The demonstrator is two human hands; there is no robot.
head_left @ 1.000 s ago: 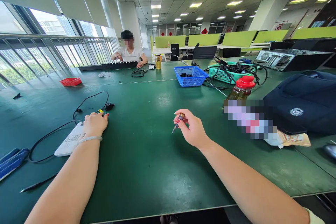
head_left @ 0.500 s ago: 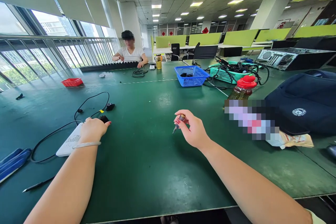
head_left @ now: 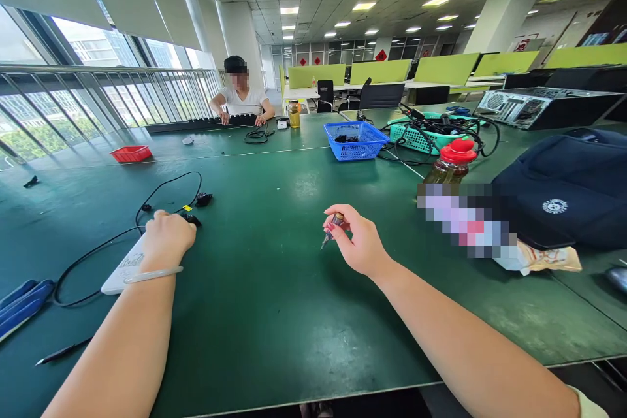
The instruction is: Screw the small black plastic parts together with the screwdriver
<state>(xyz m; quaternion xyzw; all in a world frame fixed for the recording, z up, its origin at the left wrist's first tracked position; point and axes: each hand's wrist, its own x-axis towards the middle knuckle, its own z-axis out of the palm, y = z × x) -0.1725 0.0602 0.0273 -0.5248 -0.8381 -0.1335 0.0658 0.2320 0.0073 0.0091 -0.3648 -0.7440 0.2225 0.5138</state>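
Note:
My right hand (head_left: 360,241) is closed in a pinch above the middle of the green table (head_left: 274,333). Between its thumb and fingers is a small screwdriver (head_left: 337,219) with a brownish end cap, its thin tip slanting down to the left. On the left, my left hand (head_left: 169,238) is seen from the back, fingers curled downward and mostly hidden. Under and beside that wrist lies a flat white device (head_left: 125,271) with printing on it. A small black piece (head_left: 190,217) shows just beyond the left fingers; a black cable (head_left: 81,260) loops around nearby.
Blue gloves (head_left: 22,304) and a pen (head_left: 61,353) lie at left. Farther back are a red tray (head_left: 131,155), a blue basket (head_left: 355,142) and a green basket of cables (head_left: 416,137). A red-lidded bottle (head_left: 448,166) and dark bag (head_left: 578,189) stand right. A person (head_left: 243,99) sits opposite.
My left hand has shifted slightly left and its thumb has drawn in from view. The right hand keeps its pinch on the screwdriver, almost still. The view has drifted slightly.

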